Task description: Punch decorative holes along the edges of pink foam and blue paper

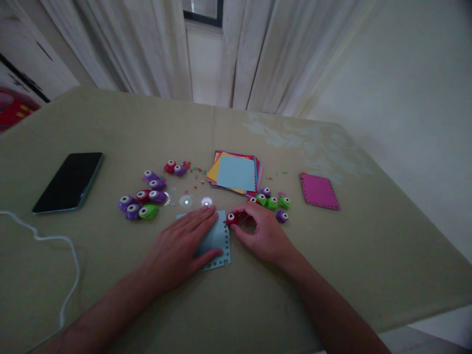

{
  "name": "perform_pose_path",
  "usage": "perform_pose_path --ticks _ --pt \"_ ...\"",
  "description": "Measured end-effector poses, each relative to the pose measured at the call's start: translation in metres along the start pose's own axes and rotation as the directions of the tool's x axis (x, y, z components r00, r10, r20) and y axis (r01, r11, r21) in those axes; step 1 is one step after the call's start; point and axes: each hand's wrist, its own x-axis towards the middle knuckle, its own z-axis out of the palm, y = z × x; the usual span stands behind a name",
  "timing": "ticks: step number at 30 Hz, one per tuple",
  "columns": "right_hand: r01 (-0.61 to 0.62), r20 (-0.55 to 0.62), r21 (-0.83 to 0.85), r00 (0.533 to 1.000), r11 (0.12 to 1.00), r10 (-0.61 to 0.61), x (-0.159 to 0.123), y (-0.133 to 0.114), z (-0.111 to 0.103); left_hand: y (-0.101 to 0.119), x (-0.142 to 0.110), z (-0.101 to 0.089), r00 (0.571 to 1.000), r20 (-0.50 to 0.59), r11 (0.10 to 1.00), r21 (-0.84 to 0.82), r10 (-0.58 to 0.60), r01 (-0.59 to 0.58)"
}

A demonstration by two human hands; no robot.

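My left hand lies flat with its fingers stretched out, pressing a light blue paper sheet onto the table. Small punched shapes run down the right edge of that sheet and along part of its bottom. Between thumb and fingers, my right hand pinches a small red craft punch with a single eye on it, at the sheet's upper right edge. Whether the paper is inside its slot I cannot tell. Just beyond my right hand sit several more punches, among them a green punch and a purple punch.
A stack of coloured paper lies farther back. To the right is a magenta square with a punched border. More eyed punches, tiny paper bits, a black tablet and a white cable are on the left.
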Motion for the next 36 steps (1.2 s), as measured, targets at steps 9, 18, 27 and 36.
perform_pose_path --ticks 9,18,27,36 --pt "0.019 0.075 0.015 0.997 1.000 -0.020 0.001 0.002 -0.004 0.001 0.000 0.003 0.999 0.011 0.999 0.013 0.042 -0.042" --pt "0.033 0.052 -0.003 0.998 0.999 -0.033 0.001 0.002 -0.005 0.003 0.001 0.002 0.999 0.023 0.999 -0.008 0.049 -0.049" --pt "0.050 0.021 -0.050 0.999 0.998 -0.049 0.001 0.001 -0.001 0.006 0.002 0.001 0.998 0.040 0.999 -0.004 0.040 -0.039" --pt "0.065 -0.055 -0.080 0.996 0.995 -0.070 0.001 0.004 0.005 0.008 0.002 0.000 0.999 0.012 0.998 -0.050 0.035 -0.034"
